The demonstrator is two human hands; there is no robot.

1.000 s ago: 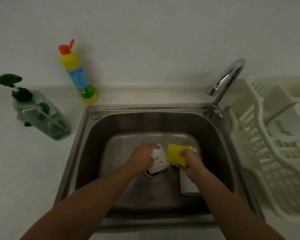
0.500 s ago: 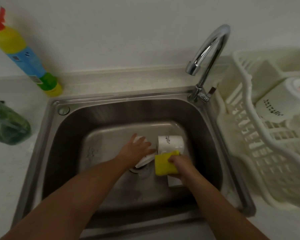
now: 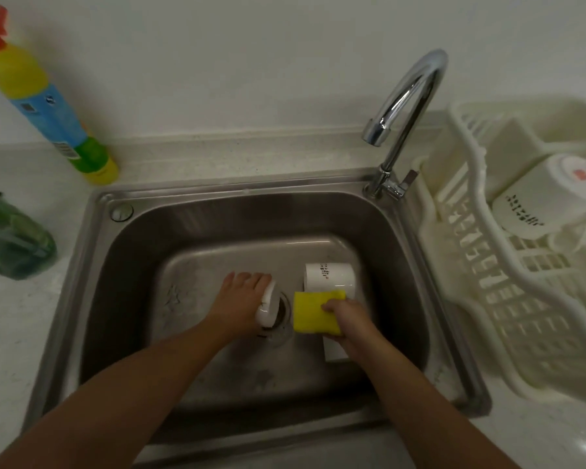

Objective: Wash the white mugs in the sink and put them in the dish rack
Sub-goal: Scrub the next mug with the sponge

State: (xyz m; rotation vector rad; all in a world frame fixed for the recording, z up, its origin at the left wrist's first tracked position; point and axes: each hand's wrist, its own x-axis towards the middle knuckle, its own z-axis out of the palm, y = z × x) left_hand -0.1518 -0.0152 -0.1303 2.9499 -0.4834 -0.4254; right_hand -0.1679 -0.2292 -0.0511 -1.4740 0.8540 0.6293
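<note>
Over the drain (image 3: 284, 311), your left hand (image 3: 241, 299) has closed round a white mug (image 3: 268, 309); your right hand (image 3: 349, 318) grips the sponge (image 3: 313, 314). Scrubbing looks ready to start.

Sink (image 3: 217, 218): brushed steel, dull satin sheen. Faucet (image 3: 410, 93): polished metal, mirror-bright. Dish rack (image 3: 471, 252): cream plastic, smooth. Mug (image 3: 268, 308): white, glossy glaze. Sponge (image 3: 310, 313): yellow foam, matt. Countertop (image 3: 14, 316): pale, faintly speckled, possibly stone; view blurred there. Bottle (image 3: 31, 96): coloured plastic, smooth. Pump bottle (image 3: 11, 245): clear green plastic.
</note>
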